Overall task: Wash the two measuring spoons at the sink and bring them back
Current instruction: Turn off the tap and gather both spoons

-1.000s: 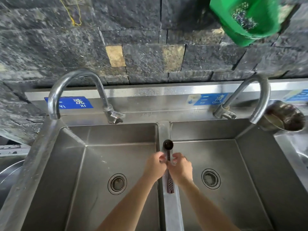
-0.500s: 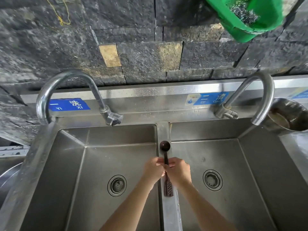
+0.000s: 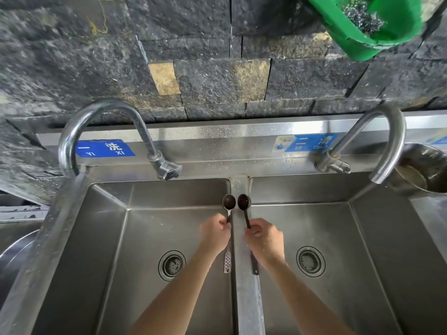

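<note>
Two dark long-handled measuring spoons are held side by side over the divider (image 3: 246, 298) of a double steel sink. My left hand (image 3: 214, 234) grips the left measuring spoon (image 3: 228, 202) by its handle, bowl pointing away from me, handle end hanging below the fist. My right hand (image 3: 264, 240) grips the right measuring spoon (image 3: 243, 201) the same way. The two bowls sit almost touching. The left faucet (image 3: 96, 117) arches over the left basin and the right faucet (image 3: 387, 131) over the right basin; no water runs from either.
Each basin has a round drain, the left drain (image 3: 172, 265) and the right drain (image 3: 310, 261). A steel bowl (image 3: 425, 170) rests at the far right rim. A green basket (image 3: 370, 25) with steel wool hangs on the stone wall. Blue labels mark the backsplash.
The two spoons were held together as one stack over the divider; now my hands have drawn apart, each holding one spoon.
</note>
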A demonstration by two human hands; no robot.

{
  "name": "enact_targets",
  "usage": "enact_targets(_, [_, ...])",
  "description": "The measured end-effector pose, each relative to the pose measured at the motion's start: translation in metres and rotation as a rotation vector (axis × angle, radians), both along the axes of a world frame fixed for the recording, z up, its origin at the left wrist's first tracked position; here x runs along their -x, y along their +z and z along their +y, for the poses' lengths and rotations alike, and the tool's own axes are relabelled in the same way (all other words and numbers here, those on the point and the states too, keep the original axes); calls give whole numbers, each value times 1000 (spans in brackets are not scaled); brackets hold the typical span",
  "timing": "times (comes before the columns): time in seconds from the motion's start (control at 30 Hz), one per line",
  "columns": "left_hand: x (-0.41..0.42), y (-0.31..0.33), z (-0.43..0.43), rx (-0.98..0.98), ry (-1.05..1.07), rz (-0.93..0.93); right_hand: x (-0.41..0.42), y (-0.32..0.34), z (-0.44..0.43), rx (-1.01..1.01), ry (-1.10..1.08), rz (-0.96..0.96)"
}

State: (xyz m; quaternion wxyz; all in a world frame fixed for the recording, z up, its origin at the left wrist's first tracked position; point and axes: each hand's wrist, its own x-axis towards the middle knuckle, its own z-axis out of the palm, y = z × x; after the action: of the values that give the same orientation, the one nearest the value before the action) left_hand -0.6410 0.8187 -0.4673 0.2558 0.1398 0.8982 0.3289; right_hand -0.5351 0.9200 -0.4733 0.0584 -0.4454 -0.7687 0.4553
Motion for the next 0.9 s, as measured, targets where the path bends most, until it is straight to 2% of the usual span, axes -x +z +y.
enact_targets(0.13, [11,4,-3,50,-81,157,-5,-4,9,-244,28,46])
enact_targets(0.3, [18,12,-8,270,-367,458,-18,-5,25,-562,35,127])
enact_targets(0.43, [16,18,-18,347,-492,566,-27,3,31,-690,54,132])
enact_targets(0.57, [13,29,-24,337,-468,586,-30,16,26,-636,37,128])
enact_targets(0.67, [11,37,-22,196,-370,549,-29,29,22,-490,48,129])
enact_targets(0.8, [6,53,-19,-96,-188,321,-22,49,14,-328,37,169])
enact_targets(0.9, [7,68,-20,-229,-98,164,-11,69,10,-121,-38,217])
